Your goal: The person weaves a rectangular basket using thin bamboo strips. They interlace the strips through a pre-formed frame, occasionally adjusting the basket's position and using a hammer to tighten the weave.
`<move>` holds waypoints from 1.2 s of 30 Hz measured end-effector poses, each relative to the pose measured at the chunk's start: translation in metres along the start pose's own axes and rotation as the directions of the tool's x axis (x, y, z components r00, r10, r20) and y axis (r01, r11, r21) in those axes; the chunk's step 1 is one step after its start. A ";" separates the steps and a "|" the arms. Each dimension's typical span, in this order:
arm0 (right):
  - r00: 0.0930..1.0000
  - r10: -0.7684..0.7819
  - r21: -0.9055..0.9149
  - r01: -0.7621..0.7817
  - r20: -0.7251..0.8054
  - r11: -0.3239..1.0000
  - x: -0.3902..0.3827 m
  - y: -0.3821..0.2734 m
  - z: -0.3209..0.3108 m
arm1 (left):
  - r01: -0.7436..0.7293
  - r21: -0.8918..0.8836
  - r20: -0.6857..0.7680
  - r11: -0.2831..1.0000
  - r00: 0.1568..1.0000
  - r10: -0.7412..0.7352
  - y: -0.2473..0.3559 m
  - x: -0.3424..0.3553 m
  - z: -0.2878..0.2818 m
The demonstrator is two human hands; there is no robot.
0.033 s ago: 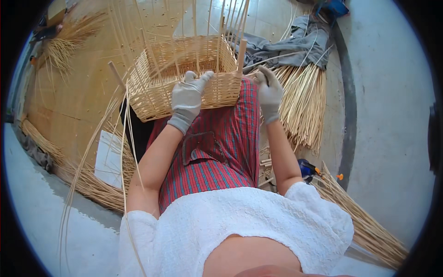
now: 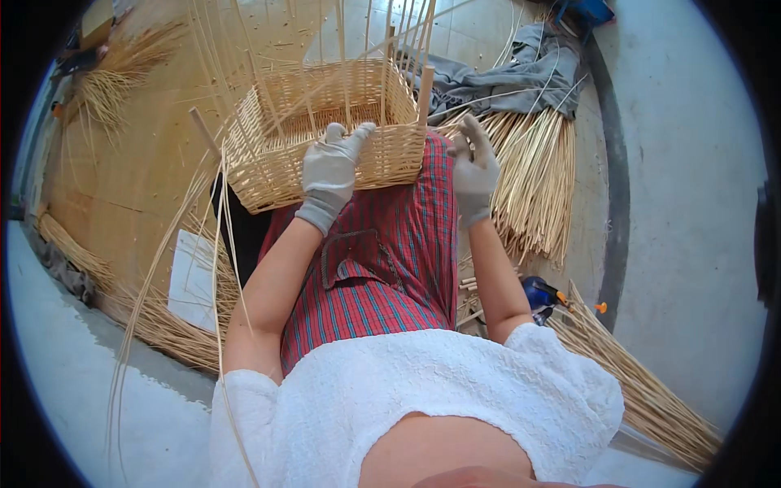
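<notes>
The smooth tan floor (image 2: 146, 211) bears a thick bundle of pale, straw-coloured rods (image 2: 533, 195) at right; a loose, golden-brown twig sheaf (image 2: 106, 91) lies upper left.

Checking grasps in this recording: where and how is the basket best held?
Grip the basket by its near rim, probably coming from the near side, where the left hand holds it: the thin wall gives an edge to pinch, while upright rods crowd the top.

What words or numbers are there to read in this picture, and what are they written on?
None that I can read.
Basket: no writing seen.
Red plaid cloth: stripes, no readable words.
White sheet: no readable words.
Blue thing at top right: too small and blurred to tell.
</notes>
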State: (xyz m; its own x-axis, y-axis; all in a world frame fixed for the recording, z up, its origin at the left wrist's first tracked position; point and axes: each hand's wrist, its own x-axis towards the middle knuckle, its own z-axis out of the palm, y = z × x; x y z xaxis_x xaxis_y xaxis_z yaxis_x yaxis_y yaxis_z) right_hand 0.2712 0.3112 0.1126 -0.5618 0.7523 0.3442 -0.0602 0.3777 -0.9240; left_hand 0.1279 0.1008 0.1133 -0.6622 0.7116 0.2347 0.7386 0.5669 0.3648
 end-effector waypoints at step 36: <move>0.977 -0.126 0.335 0.062 0.172 0.940 -0.001 -0.074 0.194 | 0.093 0.140 -0.021 0.986 0.996 -0.091 -0.157 -0.074 -0.051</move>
State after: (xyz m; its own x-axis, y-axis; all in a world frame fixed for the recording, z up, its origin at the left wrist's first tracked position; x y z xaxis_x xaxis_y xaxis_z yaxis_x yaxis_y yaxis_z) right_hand 0.1162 0.1778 0.1480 -0.6831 0.5946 0.4240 -0.3677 0.2215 -0.9032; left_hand 0.0546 -0.0624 0.0844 -0.7290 0.6485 0.2191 0.6843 0.6830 0.2555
